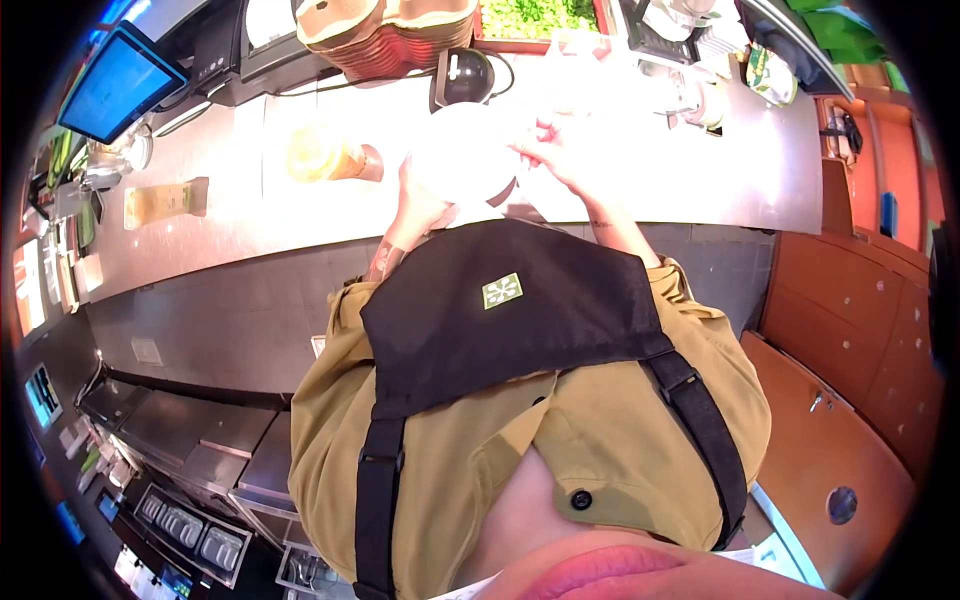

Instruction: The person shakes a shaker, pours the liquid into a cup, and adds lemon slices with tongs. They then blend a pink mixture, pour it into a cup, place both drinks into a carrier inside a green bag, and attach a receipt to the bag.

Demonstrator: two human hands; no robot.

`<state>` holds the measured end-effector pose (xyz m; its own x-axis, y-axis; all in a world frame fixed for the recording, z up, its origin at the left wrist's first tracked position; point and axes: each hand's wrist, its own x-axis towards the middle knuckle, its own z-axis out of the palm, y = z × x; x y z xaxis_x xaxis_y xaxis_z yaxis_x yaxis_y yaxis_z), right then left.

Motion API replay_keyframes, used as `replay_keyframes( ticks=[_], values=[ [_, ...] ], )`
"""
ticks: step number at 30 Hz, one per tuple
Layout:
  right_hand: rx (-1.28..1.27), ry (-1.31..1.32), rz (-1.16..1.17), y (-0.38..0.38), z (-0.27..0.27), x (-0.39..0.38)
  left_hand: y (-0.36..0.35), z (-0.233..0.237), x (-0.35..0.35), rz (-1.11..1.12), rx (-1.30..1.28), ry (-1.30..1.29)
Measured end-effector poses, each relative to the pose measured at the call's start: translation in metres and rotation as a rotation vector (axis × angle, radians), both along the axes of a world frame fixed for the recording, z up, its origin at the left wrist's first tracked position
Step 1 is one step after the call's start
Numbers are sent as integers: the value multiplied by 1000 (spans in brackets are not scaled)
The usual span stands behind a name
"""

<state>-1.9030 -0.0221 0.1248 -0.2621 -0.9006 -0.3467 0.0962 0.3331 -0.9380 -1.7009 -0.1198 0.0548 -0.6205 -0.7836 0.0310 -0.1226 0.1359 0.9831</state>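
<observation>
A white round object, bowl-like and washed out by glare [465, 150], is in front of my apron at the counter's near edge. My left hand [425, 203] is wrapped around its left side, with most of the fingers hidden behind it. At its right side is my right hand [555, 152], fingers curled and thumb pointing toward the rim. Bright light hides whatever may be between those fingertips. Left of the white object, a clear cup with an orange-yellow drink [322, 153] sits on the counter. Just beyond it stands a small black device [464, 78].
Stacked brown cardboard drink carriers [385, 35] and a tray of green leaves [538, 18] line the back of the steel counter [240, 215]. A blue-lit screen [122, 82] and a pale drink cup [160, 205] are at left. Clear containers [690, 98] stand at right.
</observation>
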Motion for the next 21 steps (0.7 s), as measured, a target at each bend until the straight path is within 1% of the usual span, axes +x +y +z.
replay_keyframes(
  ticks=[1,2,4,5,6,7,8,9,10,11,12,13,14,15,16,17,19,21],
  values=[
    [25,69,-18,0,2,-1,3,7,0,20,10,35],
    [110,247,43,-3,18,-4,4,9,0,25,9,32],
    [-83,640,-68,-9,14,-16,3,14,1,30,-2,28],
    [-187,839,-130,-17,24,-21,3,21,2,20,29,-3],
    [-273,971,-192,-27,41,-37,2,29,2,14,58,-29],
    [-383,1046,-253,-44,57,-57,4,35,3,10,88,-57],
    [-497,1116,-315,-64,76,-73,5,35,5,9,56,-75],
    [-458,1138,-330,-80,123,-75,5,30,8,10,23,-96],
    [-648,1243,-423,-101,153,-84,2,21,12,-44,-22,-28],
    [-726,1524,-448,-125,177,-108,4,22,19,-67,-42,-11],
    [-902,1341,-442,-154,206,-113,6,21,25,-88,65,51],
    [-841,1393,-411,-172,234,-109,8,18,32,-112,176,112],
    [-805,1648,-286,-210,243,-154,9,13,39,-121,241,108],
    [-731,1682,-258,-238,255,-174,9,6,45,-129,307,105],
    [-652,1712,-230,-264,267,-191,9,-1,50,-143,323,125],
    [-537,1717,-198,-284,275,-201,10,-3,53,-132,396,186],
    [-270,1668,-131,-305,279,-214,14,6,52,-53,384,224],
    [-84,1612,-78,-322,276,-223,13,17,53,6,506,227]
  ],
)
